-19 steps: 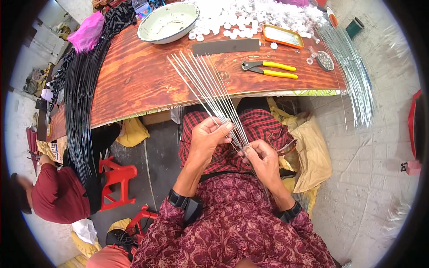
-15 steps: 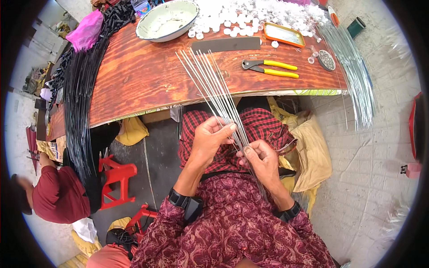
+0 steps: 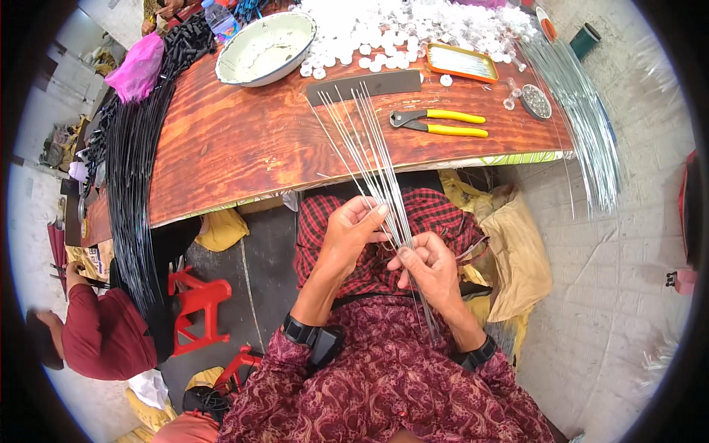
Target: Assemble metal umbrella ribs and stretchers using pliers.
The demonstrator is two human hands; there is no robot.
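Note:
A fanned bundle of thin silvery metal rods rises from my lap, its far ends over the table's front edge. My left hand pinches the rods around their middle between thumb and fingers. Lower on the same bundle, my right hand grips it with the thumb on top. The rods' near ends trail past that hand toward my patterned shirt. On the table beyond the hands lie cutting pliers with yellow handles, next to a dark flat bar that the rod tips cross.
An enamel basin stands on the wooden table, beside a heap of white plastic caps. An orange-rimmed tray and a dish of small metal bits lie rightward. Silvery rods and black rods overhang the edges. A co-worker sits left.
The far ends of the rods have spread wider into separate groups. My fingers have shifted slightly on the bundle. The whole view has tilted a little.

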